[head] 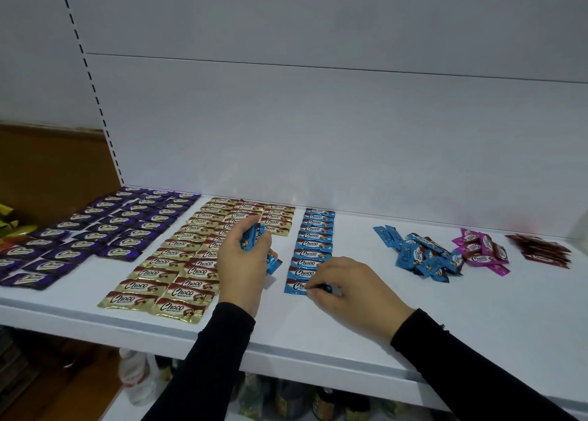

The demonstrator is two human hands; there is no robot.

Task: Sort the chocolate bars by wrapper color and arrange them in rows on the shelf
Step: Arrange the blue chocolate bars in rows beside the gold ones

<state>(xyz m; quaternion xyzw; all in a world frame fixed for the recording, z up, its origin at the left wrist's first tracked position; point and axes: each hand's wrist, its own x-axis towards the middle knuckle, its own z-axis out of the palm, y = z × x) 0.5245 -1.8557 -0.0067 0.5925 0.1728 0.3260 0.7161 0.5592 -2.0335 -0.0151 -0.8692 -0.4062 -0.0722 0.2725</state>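
Here, a white shelf (413, 319) carries "Choco" chocolate bars sorted by wrapper colour. At the far left lie the purple bars (105, 229) in three rows running from the back panel toward the front edge. Next to them sit the gold bars (178, 261), also in rows (the front ones nearest the edge read most clearly). Right of those runs a single blue row (313, 245) from the back of the shelf toward the front.

The left hand (243, 261) hovers between the gold rows and the blue row, its fingers curled around a small bunch of blue bars (254, 239), some ends sticking out below the palm. The right hand (346, 290) rests low at the near end of the blue row, its fingers pinching a blue bar (327, 288) against the shelf just beside the frontmost bar of that row.

Farther right, well apart from the hands, lie a loose blue pile (423, 255), a smaller pink pile (483, 250) and a dark red pile (545, 250).

Both arms wear black sleeves (477, 363).
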